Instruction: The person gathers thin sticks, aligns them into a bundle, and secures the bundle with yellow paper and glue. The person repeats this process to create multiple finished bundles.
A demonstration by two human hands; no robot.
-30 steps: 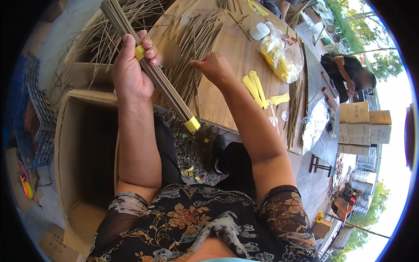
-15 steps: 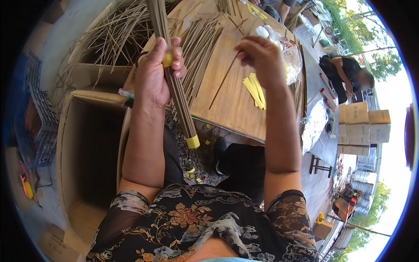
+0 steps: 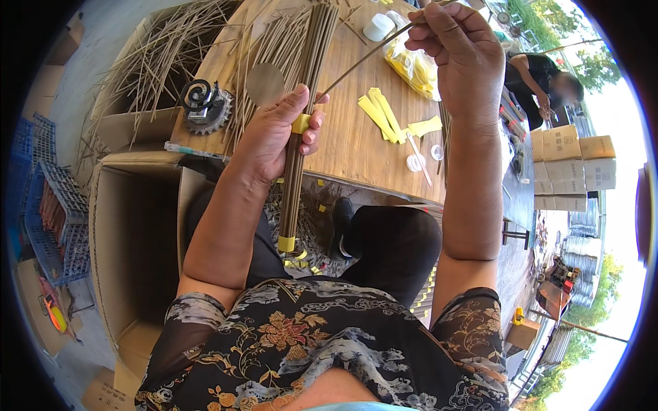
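My left hand (image 3: 267,140) is closed around an upright bundle of thin brown sticks (image 3: 293,185). A yellow band wraps the bundle at my fingers, and another yellow band (image 3: 286,244) circles its lower end. High on the right, my right hand (image 3: 466,65) pinches one single brown stick (image 3: 373,51). That stick slants down to the left, its lower end reaching the bundle by my left fingertips; whether it touches cannot be made out. Beneath lies a wooden table (image 3: 349,154) with loose sticks (image 3: 271,51) and folded yellow strips (image 3: 384,118).
An open cardboard box (image 3: 103,226) stands at my left, below a box heaped with sticks (image 3: 164,58). A dark spiral coil on a metal stand (image 3: 203,106) sits at the table's left edge. A clear bag (image 3: 415,65) lies right. Another person (image 3: 531,85) is beyond, near stacked cartons (image 3: 562,147).
My right hand has moved up and right with the single stick, whose lower end now meets the bundle area. The bundle has become more upright and shifted right at its top.
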